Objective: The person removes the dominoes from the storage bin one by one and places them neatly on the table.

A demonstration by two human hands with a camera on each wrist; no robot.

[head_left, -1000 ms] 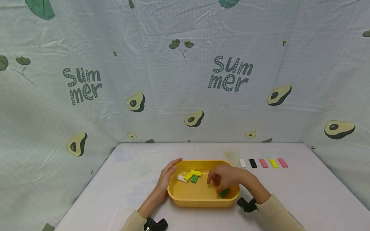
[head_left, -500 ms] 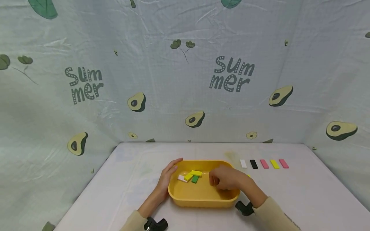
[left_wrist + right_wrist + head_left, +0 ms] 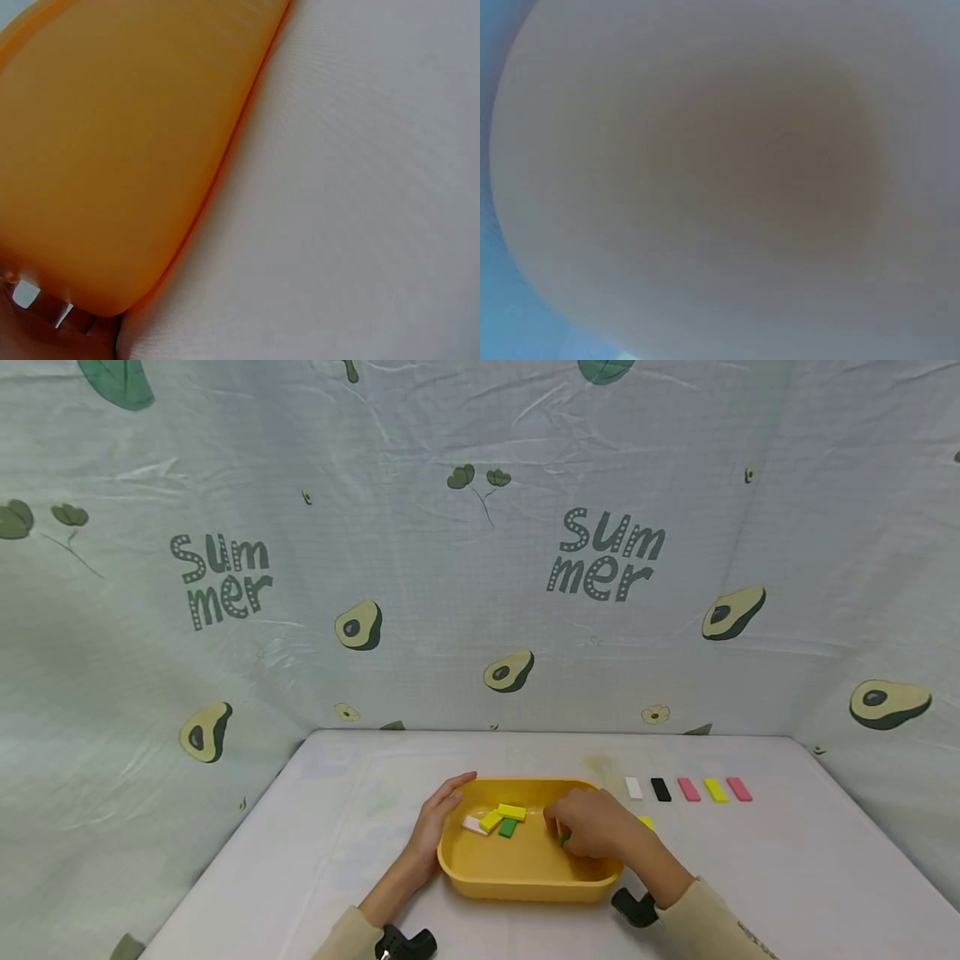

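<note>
Head view has my right hand (image 3: 592,828) down inside the yellow tray (image 3: 525,881), fingers curled round a small green block (image 3: 564,838) — only a sliver of it peeks out under my fingertips, near the tray's right half. My left hand (image 3: 442,814) rests against the tray's left rim, fingers fairly straight and laid along the edge, holding nothing.

Further left in the tray sits a little cluster of blocks: a white block (image 3: 473,824), two yellow ones (image 3: 512,812) and another green piece (image 3: 507,827), all touching or just beside each other.

Out on the desk (image 3: 750,877), beyond the tray's right end, there's a tidy row of blocks — white (image 3: 633,788), black (image 3: 661,790), pink (image 3: 688,789), yellow (image 3: 715,790), pink (image 3: 738,789). A bit of yellow (image 3: 647,822) shows just behind my right hand too, can't tell what exactly.

Left wrist view only gives the tray's orange-yellow outer wall (image 3: 120,150) against the pale desk. Right wrist view is a plain blur, nothing readable there.
</note>
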